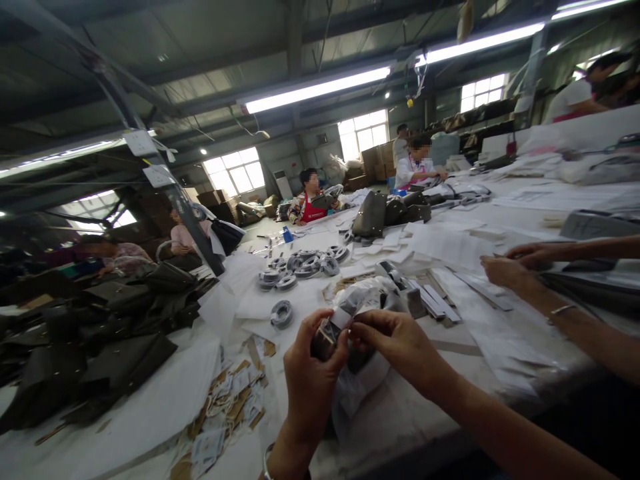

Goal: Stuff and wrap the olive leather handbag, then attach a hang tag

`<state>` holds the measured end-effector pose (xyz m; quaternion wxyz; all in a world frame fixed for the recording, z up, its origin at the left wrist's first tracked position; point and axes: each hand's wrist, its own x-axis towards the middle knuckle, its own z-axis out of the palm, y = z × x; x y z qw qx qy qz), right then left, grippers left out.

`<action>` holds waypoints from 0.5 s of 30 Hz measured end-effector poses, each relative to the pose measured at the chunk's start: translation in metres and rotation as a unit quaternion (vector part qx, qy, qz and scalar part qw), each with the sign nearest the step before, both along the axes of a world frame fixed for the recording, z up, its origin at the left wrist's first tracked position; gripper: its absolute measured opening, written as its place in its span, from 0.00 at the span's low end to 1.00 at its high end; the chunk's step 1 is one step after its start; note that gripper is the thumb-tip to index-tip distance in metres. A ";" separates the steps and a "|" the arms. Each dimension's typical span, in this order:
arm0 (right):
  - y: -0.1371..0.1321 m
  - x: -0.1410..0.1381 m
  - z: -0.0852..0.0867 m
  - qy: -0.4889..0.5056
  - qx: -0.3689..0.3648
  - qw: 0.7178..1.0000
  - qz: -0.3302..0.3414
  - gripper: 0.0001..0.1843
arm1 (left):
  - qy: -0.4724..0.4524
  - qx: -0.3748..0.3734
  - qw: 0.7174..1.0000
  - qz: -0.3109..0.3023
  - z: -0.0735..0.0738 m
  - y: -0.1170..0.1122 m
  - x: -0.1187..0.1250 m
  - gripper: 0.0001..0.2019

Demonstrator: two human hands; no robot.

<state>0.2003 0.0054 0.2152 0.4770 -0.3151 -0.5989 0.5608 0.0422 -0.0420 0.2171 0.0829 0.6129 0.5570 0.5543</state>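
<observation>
My left hand (317, 363) is closed around a small dark roll (325, 339), which looks like a coiled strap. A white strip (342, 317) lies over the roll's top edge. The fingers of my right hand (387, 337) pinch the strip's right end, close to my left fingertips. Just behind and below both hands sits a clear plastic bag (367, 293) with grey items in it, partly hidden by my hands. Further back lie several grey coiled straps (305, 263), and one single coil (281, 313) rests apart from them, nearer to me.
Paper tags with strings (235, 400) are scattered left of my hands. Dark bags (125, 360) pile up at the left. White sheets (445, 247) and grey strips (435, 300) cover the table to the right. A co-worker's hands (515, 267) handle things there. Other people sit across the table.
</observation>
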 end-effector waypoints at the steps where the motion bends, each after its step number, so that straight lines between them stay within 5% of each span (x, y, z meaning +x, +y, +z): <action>1: -0.001 0.001 0.000 -0.002 0.004 1.000 0.007 0.15 | 0.003 0.002 1.000 0.006 0.000 0.000 0.000 0.15; 9: -0.008 0.003 0.001 0.018 -0.003 0.999 0.035 0.15 | 0.023 0.010 1.000 0.006 -0.002 -0.004 0.002 0.15; 15: -0.006 0.003 -0.009 0.107 -0.084 0.988 0.078 0.22 | 0.042 0.015 0.999 0.030 -0.004 -0.005 0.003 0.16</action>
